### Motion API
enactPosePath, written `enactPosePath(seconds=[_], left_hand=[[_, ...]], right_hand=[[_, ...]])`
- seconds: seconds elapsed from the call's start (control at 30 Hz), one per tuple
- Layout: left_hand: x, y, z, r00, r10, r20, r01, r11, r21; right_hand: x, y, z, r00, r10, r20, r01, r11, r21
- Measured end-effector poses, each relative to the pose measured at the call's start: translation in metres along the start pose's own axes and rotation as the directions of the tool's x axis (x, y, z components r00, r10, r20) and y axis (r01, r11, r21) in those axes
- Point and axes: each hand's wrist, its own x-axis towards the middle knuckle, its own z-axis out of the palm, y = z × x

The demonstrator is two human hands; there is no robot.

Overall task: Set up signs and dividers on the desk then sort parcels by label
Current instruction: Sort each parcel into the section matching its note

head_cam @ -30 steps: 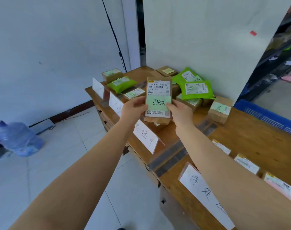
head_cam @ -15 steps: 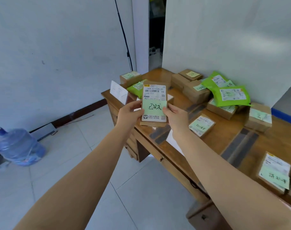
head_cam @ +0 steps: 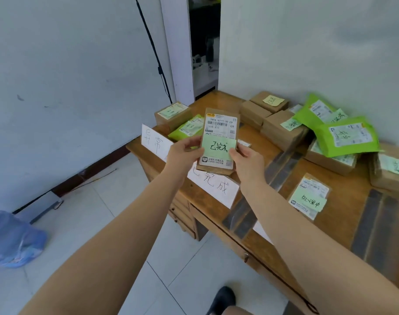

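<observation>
Brown cardboard fills the middle of the view: a flat parcel (head_cam: pixel 220 142) held upright above the near left edge of the wooden desk (head_cam: pixel 344 226), its printed label and a green sticky note (head_cam: pixel 218 148) with handwriting facing the camera. The left hand (head_cam: pixel 185 153) has its fingers curled round the parcel's left edge, thumb pressed on the front. The right hand (head_cam: pixel 247 163) pinches the right edge, thumb on the sticky note. Both grips are closed on the parcel.

Just below the parcel, a white paper sign (head_cam: pixel 213 184) with 3 handwritten characters stands along the desk's near edge. To its left, a second white sign (head_cam: pixel 154 140) stands at the desk's left corner, partly hidden by the left hand. Right of the hands, dark divider strips (head_cam: pixel 278 169) run across the desktop, and beyond them lies a flat parcel with a green note (head_cam: pixel 308 198).

Farther back, a cardboard box (head_cam: pixel 172 113) and a green mailer (head_cam: pixel 189 128) sit behind the left sign. At the far right, against the wall, lies a heap of cardboard boxes (head_cam: pixel 282 128) and green mailer bags (head_cam: pixel 344 135), most bearing sticky notes.
</observation>
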Motion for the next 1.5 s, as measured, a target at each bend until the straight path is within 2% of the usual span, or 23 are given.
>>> enactPosePath(seconds=[0.13, 0.23, 0.4, 0.53, 0.63, 0.8, 1.0, 1.13, 1.27, 1.5], left_hand=[[0.054, 0.005, 0.016, 0.993, -0.038, 0.113, 0.038, 0.999, 0.0], [0.086, 0.006, 0.032, 0.979, -0.012, 0.203, 0.004, 0.999, 0.035], [0.138, -0.004, 0.064, 0.937, -0.037, 0.346, -0.002, 0.994, 0.112], [0.174, -0.02, 0.09, 0.886, -0.096, 0.455, 0.003, 0.98, 0.201], [0.196, -0.03, 0.106, 0.824, -0.15, 0.546, 0.007, 0.967, 0.256], [0.213, -0.045, 0.118, 0.74, -0.221, 0.635, -0.02, 0.937, 0.349], [0.228, -0.064, 0.12, 0.671, -0.222, 0.707, -0.157, 0.89, 0.428], [0.235, -0.066, 0.119, 0.656, -0.175, 0.734, -0.258, 0.862, 0.436], [0.229, -0.069, 0.12, 0.634, -0.194, 0.749, -0.284, 0.842, 0.458], [0.227, -0.077, 0.119, 0.621, -0.195, 0.76, -0.443, 0.713, 0.544]], right_hand=[[0.044, -0.004, 0.006, 0.993, 0.028, -0.113, -0.024, 0.999, 0.037], [0.069, -0.005, 0.004, 0.978, 0.026, -0.209, -0.02, 0.999, 0.029], [0.106, 0.003, -0.002, 0.915, 0.06, -0.4, -0.07, 0.997, -0.013], [0.128, 0.015, -0.006, 0.848, 0.024, -0.53, -0.127, 0.979, -0.159], [0.141, 0.024, -0.003, 0.788, 0.025, -0.615, -0.231, 0.938, -0.258], [0.148, 0.041, 0.004, 0.713, 0.11, -0.692, -0.394, 0.88, -0.267], [0.157, 0.058, 0.009, 0.648, 0.253, -0.718, -0.536, 0.822, -0.193], [0.164, 0.068, 0.011, 0.635, 0.304, -0.71, -0.548, 0.825, -0.137], [0.163, 0.072, 0.006, 0.616, 0.266, -0.742, -0.517, 0.847, -0.125], [0.161, 0.085, 0.002, 0.669, 0.333, -0.665, -0.554, 0.82, -0.146]])
